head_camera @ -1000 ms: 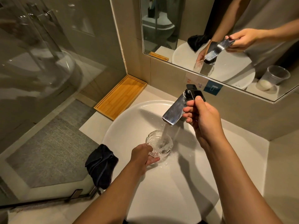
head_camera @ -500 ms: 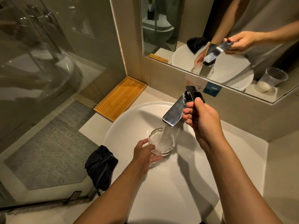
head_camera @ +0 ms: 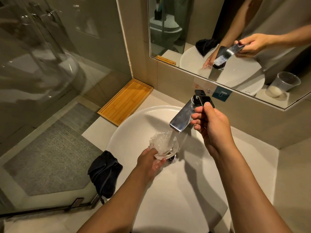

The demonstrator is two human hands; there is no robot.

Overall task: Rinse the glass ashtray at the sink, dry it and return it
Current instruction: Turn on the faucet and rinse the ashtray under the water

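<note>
clear glass ashtray, polished metal tap, glossy white basin (ceramic-looking), matt dark cloth, smooth wooden tray.

The left hand reached forward low, fingers curled in a grip. The right hand was raised higher, thumb and fingers pinched closed.

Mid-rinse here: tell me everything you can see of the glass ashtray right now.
The glass ashtray is a small, round, thick-walled dish of clear glass. The left hand holds it from the near side, tipped so its opening faces up and away, above the drain of the white sink. The stream from the chrome tap falls straight into it, and water churns and splashes over its far rim. Foam and glare hide any notches or dirt. The right hand is on the tap lever, not the ashtray.
</note>
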